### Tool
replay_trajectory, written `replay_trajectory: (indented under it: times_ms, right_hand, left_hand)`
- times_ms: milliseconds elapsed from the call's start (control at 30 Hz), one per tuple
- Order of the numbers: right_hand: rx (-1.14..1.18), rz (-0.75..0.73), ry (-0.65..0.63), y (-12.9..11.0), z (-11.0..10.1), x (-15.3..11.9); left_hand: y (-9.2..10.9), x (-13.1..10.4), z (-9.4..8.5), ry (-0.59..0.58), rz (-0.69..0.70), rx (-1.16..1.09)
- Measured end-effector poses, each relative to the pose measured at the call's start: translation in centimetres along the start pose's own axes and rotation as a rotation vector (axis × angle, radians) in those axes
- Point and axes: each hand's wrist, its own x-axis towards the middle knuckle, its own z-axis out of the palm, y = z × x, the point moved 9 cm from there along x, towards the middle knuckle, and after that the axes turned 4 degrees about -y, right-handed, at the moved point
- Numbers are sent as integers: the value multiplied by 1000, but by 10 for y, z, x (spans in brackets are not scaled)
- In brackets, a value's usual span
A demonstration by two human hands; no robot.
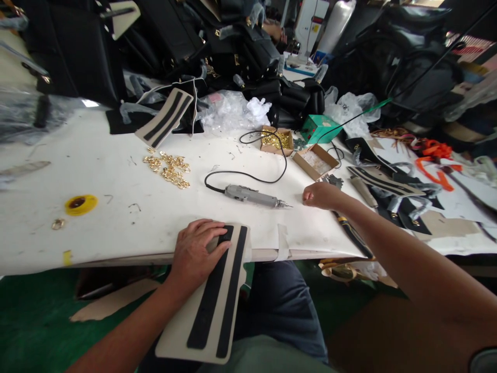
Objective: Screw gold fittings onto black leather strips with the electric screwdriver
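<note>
My left hand (200, 246) lies over the upper left part of a beige panel (205, 336) with two black strips, holding it where it overhangs the table's front edge. My right hand (320, 196) is closed just above the table, fingertips curled together; whether anything small is in them is hidden. Between the hands lies a grey electric screwdriver (252, 197), its thin bit pointing at my right hand and its black cord looping back. Beyond my right hand stands an open cardboard box (316, 161) of small pale pieces. Pliers (353, 235) with black and yellow handles lie under my right forearm.
Gold metal fittings (166, 168) lie in a loose pile. Behind are a box of brass-coloured bits (276, 140), a green power box (320, 128) and another striped panel (165, 118). A yellow tape roll (81, 204) lies left. Black bags (166, 36) crowd the back.
</note>
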Motion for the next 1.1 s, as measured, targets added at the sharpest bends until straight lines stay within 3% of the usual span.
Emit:
replay_trajectory:
  times_ms: [200, 433, 833, 1100]
  right_hand:
    - [211, -7, -27, 14, 8, 4]
    - [460, 103, 100, 48, 10, 1]
    - [372, 142, 100, 37, 7, 9]
    - [443, 195, 58, 41, 13, 15]
  left_hand:
    - [2, -1, 1, -24, -32, -9]
    - [2, -1, -1, 1, -12, -2]
    - [0, -1, 0, -14, -29, -7]
    - [1, -1, 0, -13, -28, -4]
